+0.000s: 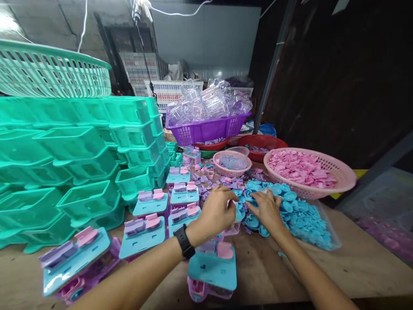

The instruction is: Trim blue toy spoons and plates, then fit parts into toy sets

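Observation:
My left hand (220, 209), with a black watch on the wrist, is curled with fingertips pinched beside the light-blue round parts; what it grips is mostly hidden. My right hand (267, 209) reaches over the heap of light-blue dish-shaped parts (251, 221), its fingers apart and touching them. Below my left wrist stands a toy assembly with a light-blue top plate (213, 270), carrying one purple and one pink piece. Several similar assemblies (143, 236) stand in rows to the left. Loose purple parts (203, 189) lie beyond my left hand.
Stacked green bins (87, 200) rise at left, under a green basket (54, 71). A purple basket (209, 129) of clear plastic pieces stands behind. At right are a pink basket (346, 176) of pink parts and a bag of small blue parts (311, 226). A small pink basket (232, 171) sits mid-table.

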Motion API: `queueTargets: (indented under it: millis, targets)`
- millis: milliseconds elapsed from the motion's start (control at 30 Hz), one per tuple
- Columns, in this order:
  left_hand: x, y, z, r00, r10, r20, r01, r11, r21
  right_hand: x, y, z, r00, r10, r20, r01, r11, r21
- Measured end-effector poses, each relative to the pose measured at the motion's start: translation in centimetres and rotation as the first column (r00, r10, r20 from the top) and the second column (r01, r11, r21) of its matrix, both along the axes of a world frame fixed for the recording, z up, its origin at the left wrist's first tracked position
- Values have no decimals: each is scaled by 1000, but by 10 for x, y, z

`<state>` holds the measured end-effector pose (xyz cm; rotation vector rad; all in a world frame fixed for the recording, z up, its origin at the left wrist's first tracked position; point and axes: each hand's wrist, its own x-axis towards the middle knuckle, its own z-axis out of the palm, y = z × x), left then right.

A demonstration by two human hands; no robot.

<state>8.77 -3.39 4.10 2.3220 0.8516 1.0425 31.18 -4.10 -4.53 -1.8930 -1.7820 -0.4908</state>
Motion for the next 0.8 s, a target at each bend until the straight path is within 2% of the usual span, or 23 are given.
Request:
queueTargets:
  millis: [67, 100, 133, 167, 233, 267, 300, 333, 367, 400, 467, 567, 633, 700, 800]
  targets:
    - [12, 9, 4, 998, 32, 61, -21, 983, -185, 3, -3, 7, 999, -5, -36, 7, 999, 43]
    - [17, 11, 6, 991, 70, 117, -31, 951, -309, 3, -5, 12, 998, 8, -64, -3, 997, 81]
    - [22, 12, 9, 975, 117, 187, -21, 894, -447, 0, -8, 19, 995, 43, -95, -30, 991, 130]
    - [27, 12, 11, 951, 159, 267, 29, 809, -587, -5, -11, 26, 987, 99, -126, -75, 980, 185]
    - [33, 10, 18, 883, 198, 425, 255, 560, -789, -19, -17, 42, 953, 255, -164, -202, 937, 286]
    - [35, 10, 21, 839, 207, 504, 388, 422, -819, -27, -19, 50, 928, 333, -166, -271, 911, 312]
    - [35, 9, 24, 784, 223, 579, 507, 308, -805, -35, -20, 58, 901, 402, -164, -336, 885, 323]
    - [34, 9, 27, 724, 262, 639, 594, 234, -769, -43, -20, 65, 873, 458, -167, -390, 862, 324]
    - [31, 9, 29, 663, 323, 675, 647, 205, -734, -50, -20, 72, 848, 500, -178, -431, 844, 319]
    - [27, 9, 31, 605, 392, 693, 674, 212, -708, -56, -18, 77, 825, 528, -202, -458, 833, 310]
    - [17, 10, 32, 513, 494, 702, 679, 267, -683, -68, -12, 86, 793, 548, -266, -475, 829, 295]
    - [-4, 12, 32, 438, 551, 710, 659, 340, -671, -87, 1, 94, 793, 536, -289, -457, 838, 300]
    - [-19, 14, 32, 416, 555, 720, 624, 402, -670, -102, 10, 96, 797, 543, -266, -462, 830, 311]
    - [-35, 18, 31, 425, 548, 721, 581, 446, -681, -116, 19, 97, 789, 562, -251, -484, 818, 310]
    - [-60, 25, 28, 430, 558, 709, 568, 443, -693, -135, 30, 101, 761, 591, -266, -521, 802, 293]
